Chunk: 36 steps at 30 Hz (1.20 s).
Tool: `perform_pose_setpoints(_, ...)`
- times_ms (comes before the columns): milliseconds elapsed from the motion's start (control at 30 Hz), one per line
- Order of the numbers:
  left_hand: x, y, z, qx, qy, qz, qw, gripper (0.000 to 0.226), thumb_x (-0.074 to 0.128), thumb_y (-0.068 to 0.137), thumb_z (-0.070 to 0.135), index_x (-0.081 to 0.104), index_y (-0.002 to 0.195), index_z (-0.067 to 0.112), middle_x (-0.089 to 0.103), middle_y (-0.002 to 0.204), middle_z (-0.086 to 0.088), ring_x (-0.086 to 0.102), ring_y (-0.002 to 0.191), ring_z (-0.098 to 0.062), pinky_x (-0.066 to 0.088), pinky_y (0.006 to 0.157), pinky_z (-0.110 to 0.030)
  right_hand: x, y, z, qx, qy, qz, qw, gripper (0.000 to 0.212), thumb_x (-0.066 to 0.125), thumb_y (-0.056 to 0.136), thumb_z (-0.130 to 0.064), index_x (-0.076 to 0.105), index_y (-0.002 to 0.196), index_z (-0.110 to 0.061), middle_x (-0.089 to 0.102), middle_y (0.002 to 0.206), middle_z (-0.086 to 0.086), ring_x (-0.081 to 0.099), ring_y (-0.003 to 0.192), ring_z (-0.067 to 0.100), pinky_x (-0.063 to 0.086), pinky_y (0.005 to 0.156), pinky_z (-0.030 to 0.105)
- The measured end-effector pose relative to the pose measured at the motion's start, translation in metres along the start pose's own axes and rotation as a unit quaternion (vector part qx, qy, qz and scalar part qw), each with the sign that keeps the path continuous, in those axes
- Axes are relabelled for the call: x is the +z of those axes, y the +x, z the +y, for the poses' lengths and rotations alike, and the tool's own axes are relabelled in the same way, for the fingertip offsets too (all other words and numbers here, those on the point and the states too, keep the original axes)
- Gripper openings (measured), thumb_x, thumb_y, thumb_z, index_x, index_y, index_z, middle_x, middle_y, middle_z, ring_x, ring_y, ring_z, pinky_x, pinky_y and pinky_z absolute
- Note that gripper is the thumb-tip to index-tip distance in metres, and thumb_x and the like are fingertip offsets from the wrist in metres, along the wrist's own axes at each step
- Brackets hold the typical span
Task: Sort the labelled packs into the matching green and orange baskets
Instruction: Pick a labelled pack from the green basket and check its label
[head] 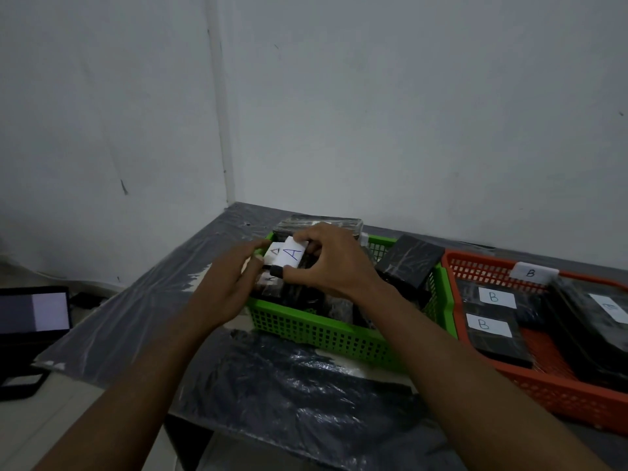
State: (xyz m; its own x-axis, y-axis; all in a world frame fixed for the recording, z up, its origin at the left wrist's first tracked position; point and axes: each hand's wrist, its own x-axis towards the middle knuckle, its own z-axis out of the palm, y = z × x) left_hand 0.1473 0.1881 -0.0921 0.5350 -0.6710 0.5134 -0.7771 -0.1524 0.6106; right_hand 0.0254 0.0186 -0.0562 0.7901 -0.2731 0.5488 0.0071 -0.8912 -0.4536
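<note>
Over the far left corner of the green basket [326, 331], the A pack [290, 254] sits pinched between the thumb and curled fingers of the right hand [334, 263], its white paper label facing up with the letter in blue ink. The left hand [231, 283] reaches in beside it with fingers straight, at or just short of the pack's left edge; contact cannot be confirmed. The step in hand appears to be seating this pack among the other dark, film-wrapped slabs that crowd the basket, and the next move likely calls for easing it down flat into a tight gap before the pinch lets go. One tilted pack [409, 263] leans on the basket's right rim, glossy and creased. Both baskets are rigid plastic lattice. The orange basket [550, 392], just beside the green one, carries a paper tag [530, 272] marked B on its far rim and holds B packs [489, 321] lying flat. A crinkled plastic sheet [306, 385] covers the table, and a small screen [34, 311] glows at far left.
</note>
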Motion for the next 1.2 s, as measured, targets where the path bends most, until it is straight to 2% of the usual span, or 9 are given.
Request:
perform_pose_setpoints(100, -0.004, 0.0, 0.007, 0.004, -0.032, 0.031, 0.999, 0.034, 0.039, 0.102, 0.03, 0.061, 0.128, 0.024, 0.061, 0.116, 0.018, 0.055, 0.104, 0.009, 0.037, 0.086, -0.004, 0.007, 0.005, -0.015, -0.023, 0.01, -0.049, 0.998, 0.057, 0.089, 0.068, -0.041, 0.075, 0.112, -0.008, 0.073, 0.102, 0.005, 0.062, 0.083, 0.013, 0.054, 0.073, 0.032)
perform_pose_setpoints(233, -0.004, -0.003, 0.002, -0.016, 0.033, 0.031, 0.999, 0.027, 0.058, 0.098, 0.019, 0.066, 0.123, 0.019, 0.061, 0.112, 0.01, 0.055, 0.096, -0.009, 0.036, 0.075, -0.013, 0.024, 0.003, -0.022, -0.033, 0.016, -0.075, 0.997, 0.035, 0.084, 0.07, -0.038, 0.077, 0.09, -0.01, 0.07, 0.085, 0.006, 0.063, 0.076, 0.015, 0.053, 0.069, 0.042)
perform_pose_setpoints(433, -0.002, -0.004, 0.003, -0.049, 0.047, 0.029, 0.997, 0.029, 0.062, 0.095, 0.013, 0.068, 0.122, 0.018, 0.062, 0.114, 0.006, 0.054, 0.094, -0.013, 0.037, 0.081, -0.026, 0.034, -0.008, -0.015, 0.021, 0.105, -0.064, 0.992, 0.054, 0.087, 0.074, -0.039, 0.069, 0.121, -0.02, 0.07, 0.111, -0.005, 0.062, 0.086, -0.001, 0.05, 0.071, 0.009)
perform_pose_setpoints(567, -0.002, -0.005, 0.006, -0.042, 0.072, 0.031, 0.996, 0.025, 0.061, 0.096, 0.012, 0.07, 0.119, 0.013, 0.067, 0.118, -0.006, 0.059, 0.101, -0.023, 0.043, 0.089, -0.032, 0.013, -0.014, -0.008, 0.052, 0.115, -0.109, 0.986, 0.066, 0.085, 0.074, -0.048, 0.062, 0.132, -0.026, 0.068, 0.122, -0.008, 0.066, 0.103, 0.002, 0.058, 0.089, 0.024)
perform_pose_setpoints(667, -0.002, -0.007, 0.012, -0.036, 0.112, 0.037, 0.992, 0.036, 0.051, 0.096, 0.029, 0.067, 0.125, 0.014, 0.067, 0.125, -0.007, 0.06, 0.116, -0.028, 0.044, 0.102, -0.047, -0.026, -0.021, 0.012, 0.065, 0.057, -0.101, 0.991, 0.044, 0.081, 0.08, -0.045, 0.07, 0.118, -0.026, 0.072, 0.109, -0.011, 0.069, 0.088, -0.002, 0.061, 0.083, 0.025)
perform_pose_setpoints(800, 0.016, -0.008, 0.037, 0.044, 0.146, 0.062, 0.986, 0.03, 0.055, 0.093, 0.031, 0.069, 0.117, 0.018, 0.069, 0.118, -0.002, 0.062, 0.11, -0.026, 0.045, 0.096, -0.051, -0.083, -0.036, 0.045, 0.11, -0.077, -0.128, 0.983, 0.023, 0.081, 0.082, -0.036, 0.073, 0.099, -0.023, 0.07, 0.088, -0.013, 0.067, 0.08, 0.003, 0.055, 0.071, 0.018)
perform_pose_setpoints(900, 0.041, -0.011, 0.061, 0.118, 0.123, 0.021, 0.985, 0.021, 0.061, 0.093, 0.028, 0.07, 0.108, 0.018, 0.069, 0.105, 0.003, 0.062, 0.097, -0.02, 0.049, 0.085, -0.045, -0.109, -0.049, 0.061, 0.161, -0.163, -0.233, 0.945, 0.034, 0.086, 0.075, -0.041, 0.071, 0.102, -0.026, 0.072, 0.094, -0.012, 0.067, 0.083, 0.005, 0.047, 0.066, 0.013)
perform_pose_setpoints(1000, 0.07, -0.018, 0.08, 0.173, 0.103, -0.04, 0.979, 0.023, 0.055, 0.095, 0.039, 0.069, 0.096, 0.021, 0.065, 0.091, 0.007, 0.058, 0.083, -0.012, 0.049, 0.071, -0.037, -0.119, -0.065, 0.064, 0.185, -0.217, -0.329, 0.9, 0.064, 0.09, 0.066, -0.047, 0.065, 0.123, -0.03, 0.068, 0.116, -0.01, 0.064, 0.096, 0.008, 0.05, 0.077, 0.019)
perform_pose_setpoints(1200, 0.108, -0.032, 0.09, 0.201, 0.153, -0.062, 0.966, 0.034, 0.047, 0.096, 0.045, 0.06, 0.073, 0.023, 0.057, 0.071, 0.007, 0.055, 0.067, -0.013, 0.03, 0.057, -0.027, -0.1, -0.085, 0.064, 0.088, -0.312, -0.28, 0.904, 0.066, 0.085, 0.073, -0.031, 0.057, 0.133, -0.032, 0.059, 0.13, -0.004, 0.058, 0.118, 0.019, 0.05, 0.095, 0.033)
